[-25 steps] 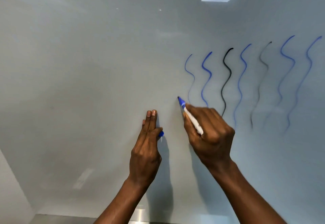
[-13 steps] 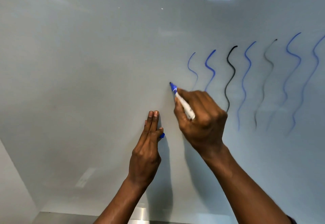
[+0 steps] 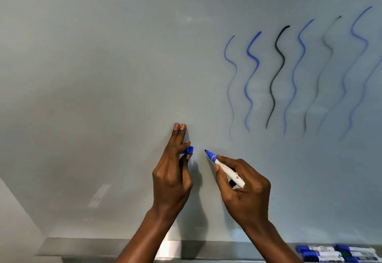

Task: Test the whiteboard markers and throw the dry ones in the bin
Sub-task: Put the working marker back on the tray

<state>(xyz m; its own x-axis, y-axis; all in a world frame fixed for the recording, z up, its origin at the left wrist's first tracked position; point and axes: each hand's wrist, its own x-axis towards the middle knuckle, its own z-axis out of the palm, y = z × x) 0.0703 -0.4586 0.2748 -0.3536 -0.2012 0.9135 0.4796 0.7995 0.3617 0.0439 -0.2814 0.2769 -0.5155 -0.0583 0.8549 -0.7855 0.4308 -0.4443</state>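
Wavy test strokes (image 3: 277, 76) cross the whiteboard (image 3: 103, 76); right hand (image 3: 244, 192) fingers clamp a light, stiff, slick blue marker (image 3: 225, 169) mid-barrel, tip near the board, while left hand (image 3: 171, 176) pinches its cap (image 3: 189, 150)

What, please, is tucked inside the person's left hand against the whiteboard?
A blue marker cap pokes out of the left hand, pinched by its fingers. The cap's far end is covered.
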